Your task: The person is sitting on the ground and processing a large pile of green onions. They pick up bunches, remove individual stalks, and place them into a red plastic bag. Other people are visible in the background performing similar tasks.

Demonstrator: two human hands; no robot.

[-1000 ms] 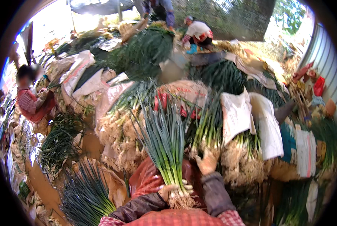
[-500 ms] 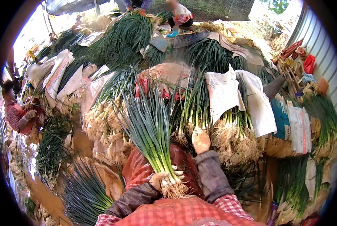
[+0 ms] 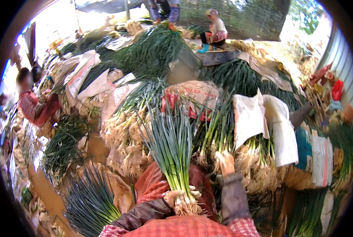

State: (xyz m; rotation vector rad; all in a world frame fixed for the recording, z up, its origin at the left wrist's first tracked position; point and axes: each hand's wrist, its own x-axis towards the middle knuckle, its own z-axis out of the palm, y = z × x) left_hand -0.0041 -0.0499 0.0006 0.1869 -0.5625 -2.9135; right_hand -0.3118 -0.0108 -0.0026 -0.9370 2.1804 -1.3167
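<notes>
Left hand [image 3: 173, 196] — your fingers are closed around the bunch of green onions [image 3: 171, 152], gripping it low, just above the pale roots. The bunch stands in front of your body, over the red apron [image 3: 151, 183] across your lap, leaves fanned away from you and leaning slightly left, roots toward you.

Right hand [image 3: 226, 164] — extended forward to the right of the bunch, apart from it, fingertips at the root ends of the loose onion stalks [image 3: 213, 136] on the heap. Whether those fingers grip anything, you cannot tell from this view.

Surroundings: a white sack [image 3: 247, 120] covers stalks just beyond and right of your right hand. A second pile of onions [image 3: 89, 203] lies low at your left, beside a brown sheet [image 3: 121, 193]. A seated co-worker [image 3: 36, 106] is well apart, far left.
</notes>
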